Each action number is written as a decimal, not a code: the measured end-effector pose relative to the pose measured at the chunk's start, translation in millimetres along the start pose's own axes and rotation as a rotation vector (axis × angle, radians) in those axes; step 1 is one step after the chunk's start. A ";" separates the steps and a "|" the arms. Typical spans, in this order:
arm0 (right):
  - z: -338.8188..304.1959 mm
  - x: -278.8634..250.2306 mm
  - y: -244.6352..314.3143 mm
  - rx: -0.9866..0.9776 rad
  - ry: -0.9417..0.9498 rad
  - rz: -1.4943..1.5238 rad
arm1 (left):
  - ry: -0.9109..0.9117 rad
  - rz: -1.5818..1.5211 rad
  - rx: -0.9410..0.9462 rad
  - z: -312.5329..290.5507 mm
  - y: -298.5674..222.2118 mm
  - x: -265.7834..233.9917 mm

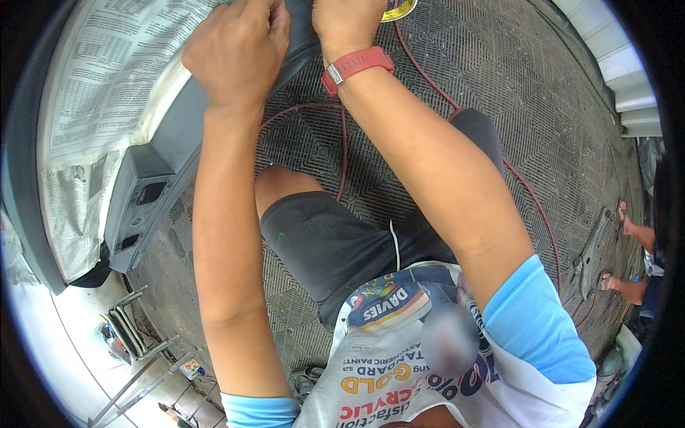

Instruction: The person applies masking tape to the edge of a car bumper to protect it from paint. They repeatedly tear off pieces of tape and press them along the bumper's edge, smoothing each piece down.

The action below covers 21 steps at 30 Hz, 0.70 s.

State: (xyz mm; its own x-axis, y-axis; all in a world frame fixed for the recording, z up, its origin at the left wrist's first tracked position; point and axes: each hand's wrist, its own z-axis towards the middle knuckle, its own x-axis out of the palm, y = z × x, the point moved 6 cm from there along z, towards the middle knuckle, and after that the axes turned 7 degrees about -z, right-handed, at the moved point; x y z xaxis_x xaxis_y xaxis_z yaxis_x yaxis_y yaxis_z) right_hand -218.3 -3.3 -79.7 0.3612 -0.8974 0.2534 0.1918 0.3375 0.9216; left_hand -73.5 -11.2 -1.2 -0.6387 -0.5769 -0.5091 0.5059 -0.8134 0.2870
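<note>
At the top edge, my left hand [239, 53] is closed with its fingertips pressed together over the edge of a grey vehicle panel [178, 118]. Whatever it pinches is hidden. My right hand [347, 25], with a red watch on the wrist, is closed close by; its fingers are partly cut off by the picture's edge. A roll of tape [402, 10] with a yellow inside shows against the right hand and seems held in it. Newspaper sheets [107, 78], edged with pale masking tape [160, 93], cover the panel's surface on the left.
A ridged dark floor mat [457, 57] lies below, crossed by a red hose [539, 203]. Another person's sandalled foot [610, 282] is at the right beside a long metal tool [591, 253]. A metal frame [135, 357] stands lower left, a white ribbed wall [621, 64] upper right.
</note>
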 end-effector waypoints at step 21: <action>6.8 4.7 -18.2 0.511 0.370 0.298 | 0.004 -0.044 -0.007 9.0 -0.2 -10.0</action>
State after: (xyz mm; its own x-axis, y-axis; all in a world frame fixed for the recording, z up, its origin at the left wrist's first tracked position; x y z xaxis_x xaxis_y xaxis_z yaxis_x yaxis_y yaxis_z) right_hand -226.3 -15.6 -93.4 0.6359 -0.6009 0.4843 -0.3850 0.2969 0.8739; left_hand -72.5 -6.0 11.2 -0.6579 -0.5407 -0.5242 0.4816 -0.8372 0.2591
